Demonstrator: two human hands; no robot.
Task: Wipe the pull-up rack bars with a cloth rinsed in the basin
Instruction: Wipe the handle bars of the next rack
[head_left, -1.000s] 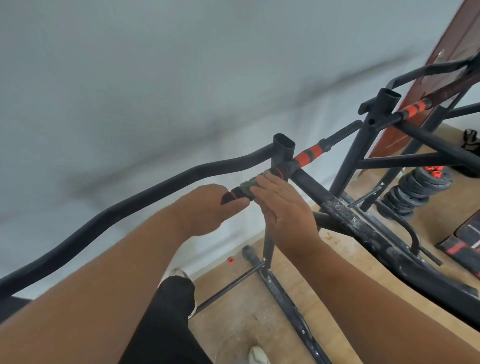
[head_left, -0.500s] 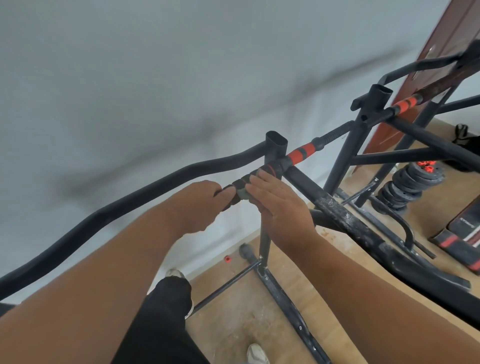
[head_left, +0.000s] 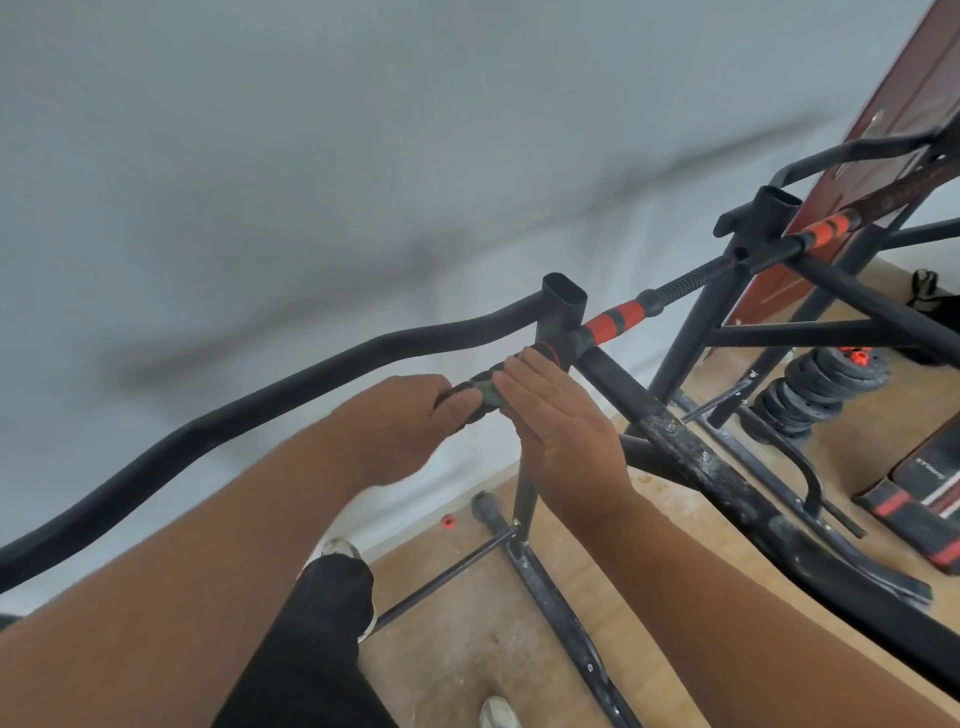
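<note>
No legible text, mat lettering too blurry. L hand (head_left: 410, 415) fist wrapped rnd rack handle (head_left: 462, 397). R hand (head_left: 561, 431) fingers flat, pressing grey-green cloth (head_left: 485, 391) onto handle.

Cloth (head_left: 485, 391) on bar (head_left: 524, 366), between hands
</note>
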